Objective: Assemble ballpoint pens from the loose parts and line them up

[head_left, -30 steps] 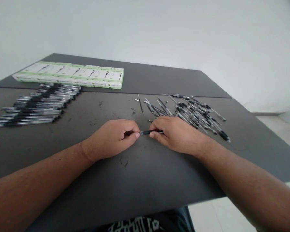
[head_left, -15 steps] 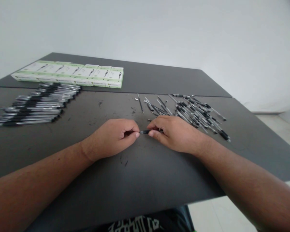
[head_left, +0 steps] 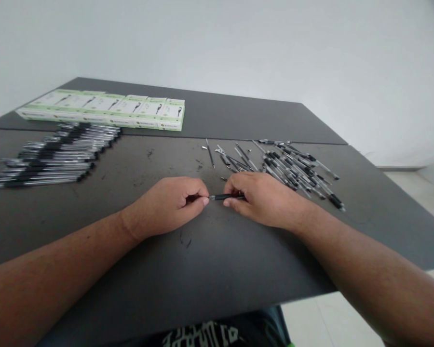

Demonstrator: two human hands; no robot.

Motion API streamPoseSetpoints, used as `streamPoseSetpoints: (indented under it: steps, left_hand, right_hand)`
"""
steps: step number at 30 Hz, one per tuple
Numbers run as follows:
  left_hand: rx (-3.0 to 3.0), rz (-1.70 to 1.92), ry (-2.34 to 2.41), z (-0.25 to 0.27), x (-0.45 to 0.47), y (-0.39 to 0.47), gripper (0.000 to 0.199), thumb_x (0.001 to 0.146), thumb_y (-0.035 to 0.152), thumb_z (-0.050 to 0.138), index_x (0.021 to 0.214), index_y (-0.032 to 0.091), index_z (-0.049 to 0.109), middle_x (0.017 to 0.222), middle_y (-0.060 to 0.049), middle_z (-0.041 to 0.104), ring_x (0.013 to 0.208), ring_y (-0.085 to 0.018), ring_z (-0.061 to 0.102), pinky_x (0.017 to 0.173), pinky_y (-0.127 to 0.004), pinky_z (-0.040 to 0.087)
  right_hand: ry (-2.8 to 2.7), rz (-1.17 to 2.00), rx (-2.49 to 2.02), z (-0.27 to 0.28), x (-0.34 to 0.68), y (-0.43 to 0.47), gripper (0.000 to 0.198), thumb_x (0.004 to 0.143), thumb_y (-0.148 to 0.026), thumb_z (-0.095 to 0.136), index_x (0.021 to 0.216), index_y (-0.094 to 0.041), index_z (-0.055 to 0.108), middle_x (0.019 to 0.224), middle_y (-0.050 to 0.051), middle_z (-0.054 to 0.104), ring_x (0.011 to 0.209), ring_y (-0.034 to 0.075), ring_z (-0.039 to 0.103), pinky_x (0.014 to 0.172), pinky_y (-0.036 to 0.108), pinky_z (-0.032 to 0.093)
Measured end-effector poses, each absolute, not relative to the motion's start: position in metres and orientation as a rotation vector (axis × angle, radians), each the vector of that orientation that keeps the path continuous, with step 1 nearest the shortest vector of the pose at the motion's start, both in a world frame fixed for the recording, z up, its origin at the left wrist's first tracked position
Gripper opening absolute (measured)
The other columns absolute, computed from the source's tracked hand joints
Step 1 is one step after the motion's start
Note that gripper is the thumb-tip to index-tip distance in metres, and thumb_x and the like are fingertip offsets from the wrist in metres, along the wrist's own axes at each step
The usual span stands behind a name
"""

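Observation:
Between my two hands lies a pen (head_left: 222,196) with a black grip, held level just above the dark table. The fingers of my left hand (head_left: 177,198) pinch its left end, where a clear tip shows beside the thumb. At the other end, my right hand (head_left: 258,196) has thumb and fingers around the barrel, and that part is mostly hidden in the palm. A small pointed metal piece (head_left: 223,179) rests on the table by the right index finger. Just beyond that hand are loose pen parts (head_left: 240,159).
A heap of pen barrels (head_left: 298,168) with black grips spreads to the right. On the left lies a row of pens (head_left: 54,154) side by side. Behind it, white and green boxes (head_left: 108,108) stand along the grey table (head_left: 238,113). Dark scraps (head_left: 186,239) dot the surface.
The right thumb has shifted slightly to the right along the pen, so more of the black grip shows. My left hand keeps its pinch in the same place.

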State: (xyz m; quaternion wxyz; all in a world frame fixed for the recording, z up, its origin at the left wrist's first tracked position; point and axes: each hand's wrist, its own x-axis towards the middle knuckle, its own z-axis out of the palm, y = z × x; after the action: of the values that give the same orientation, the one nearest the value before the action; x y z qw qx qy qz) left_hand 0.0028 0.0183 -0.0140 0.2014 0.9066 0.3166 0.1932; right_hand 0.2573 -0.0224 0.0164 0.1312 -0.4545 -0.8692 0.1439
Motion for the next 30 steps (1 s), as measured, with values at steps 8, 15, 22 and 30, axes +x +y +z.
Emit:
streamPoseSetpoints:
  steps: [8, 15, 22, 30]
  left_hand:
    - [2.532, 0.542, 0.893, -0.0145, 0.0021, 0.0178, 0.016, 0.095, 0.029, 0.060, 0.088, 0.023, 0.073, 0.078, 0.002, 0.074, 0.071, -0.015, 0.066, 0.065, -0.028, 0.041]
    - [2.538, 0.545, 0.878, -0.0134, 0.0027, 0.0183, 0.016, 0.094, 0.027, 0.060, 0.088, 0.023, 0.073, 0.078, 0.002, 0.074, 0.071, -0.015, 0.066, 0.066, -0.028, 0.040]
    - [2.524, 0.540, 0.880, -0.0144, 0.0033, 0.0179, 0.015, 0.094, 0.027, 0.060, 0.088, 0.023, 0.073, 0.079, 0.003, 0.074, 0.072, -0.014, 0.066, 0.067, -0.027, 0.041]
    - [2.514, 0.526, 0.891, -0.0132, 0.0030, 0.0179, 0.017, 0.095, 0.028, 0.059, 0.087, 0.023, 0.073, 0.079, 0.003, 0.074, 0.072, -0.014, 0.066, 0.067, -0.028, 0.041]
  right_hand:
    - [-2.507, 0.445, -1.311, 0.0173, 0.2571, -0.0224, 0.018, 0.099, -0.030, 0.067, 0.112, -0.018, 0.070, 0.102, 0.006, 0.076, 0.093, 0.021, 0.069, 0.083, 0.032, 0.048]
    - [-2.598, 0.431, -1.238, 0.0170, 0.2570, -0.0227, 0.025, 0.108, -0.028, 0.052, 0.112, -0.017, 0.074, 0.105, 0.008, 0.077, 0.101, 0.023, 0.070, 0.092, 0.034, 0.048]
    - [-2.592, 0.409, -1.269, 0.0154, 0.2578, -0.0220, 0.016, 0.102, -0.029, 0.063, 0.108, -0.018, 0.073, 0.099, 0.006, 0.076, 0.093, 0.022, 0.069, 0.084, 0.033, 0.048]
    - [-2.512, 0.450, -1.332, 0.0172, 0.2569, -0.0234, 0.020, 0.097, -0.028, 0.069, 0.114, -0.018, 0.072, 0.101, 0.005, 0.077, 0.093, 0.021, 0.071, 0.083, 0.032, 0.049]
